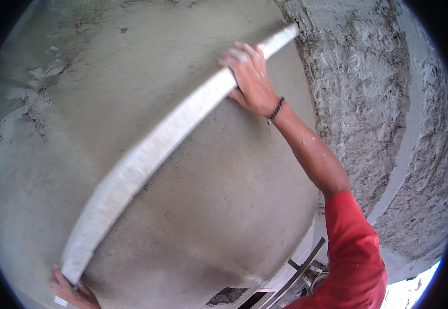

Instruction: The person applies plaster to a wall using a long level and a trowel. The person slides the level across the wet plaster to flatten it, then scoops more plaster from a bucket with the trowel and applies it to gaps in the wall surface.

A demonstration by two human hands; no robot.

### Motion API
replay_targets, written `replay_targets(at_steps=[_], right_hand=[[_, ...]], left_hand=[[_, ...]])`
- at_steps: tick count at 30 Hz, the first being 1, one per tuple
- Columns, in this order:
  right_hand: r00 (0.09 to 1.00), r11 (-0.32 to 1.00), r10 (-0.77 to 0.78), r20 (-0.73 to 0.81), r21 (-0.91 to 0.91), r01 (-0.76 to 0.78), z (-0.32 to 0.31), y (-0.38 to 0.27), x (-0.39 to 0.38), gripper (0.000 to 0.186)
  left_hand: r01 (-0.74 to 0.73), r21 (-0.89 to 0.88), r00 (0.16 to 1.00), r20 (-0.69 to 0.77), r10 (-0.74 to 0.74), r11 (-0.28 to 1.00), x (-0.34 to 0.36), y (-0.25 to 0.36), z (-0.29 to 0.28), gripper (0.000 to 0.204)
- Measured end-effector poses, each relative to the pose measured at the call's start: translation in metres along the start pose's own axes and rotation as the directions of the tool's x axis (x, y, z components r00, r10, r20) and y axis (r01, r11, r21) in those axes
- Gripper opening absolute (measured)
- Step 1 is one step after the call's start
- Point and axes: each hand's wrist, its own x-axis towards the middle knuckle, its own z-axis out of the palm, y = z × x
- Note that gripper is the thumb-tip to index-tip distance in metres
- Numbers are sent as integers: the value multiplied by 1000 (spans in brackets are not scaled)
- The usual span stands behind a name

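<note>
Two hands (252, 77) on straightedge (147, 154), wall (224, 206)

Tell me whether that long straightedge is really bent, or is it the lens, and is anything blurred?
Head view: the straightedge bows from fisheye distortion and is smeared by motion blur; the right hand and left hand on it look sharper; daylight is flat, without glare.

Packages, labels, signs, screens: none visible anywhere near either hand or elsewhere in this view.
</note>
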Motion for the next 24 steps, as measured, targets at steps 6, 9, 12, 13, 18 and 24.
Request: replay_targets(at_steps=[6,9,12,13,18,24], right_hand=[[993,996,-85,-78,-33,82,2,23,56,60],[997,997,-73,-37,-36,72,-5,20,53,59],[998,997,-29,61,-68,33,-7,10,33,60],[997,999,2,78,-54,3,-7,-4,15,62],[973,993,110,203,26,-118,-17,-57,-85,65],[991,997,69,114,28,-72,-3,-28,-44,63]], left_hand=[[-31,61,998,-50,34,998,50,-6,-4,56],[-14,63,999,-29,15,998,50,-4,0,57],[5,15,999,33,-6,1000,37,-2,-4,55],[-6,25,998,60,4,1000,27,-6,-6,55],[-108,15,991,84,107,994,-59,-23,-8,49],[-68,13,997,23,67,998,-14,-15,-5,49]])
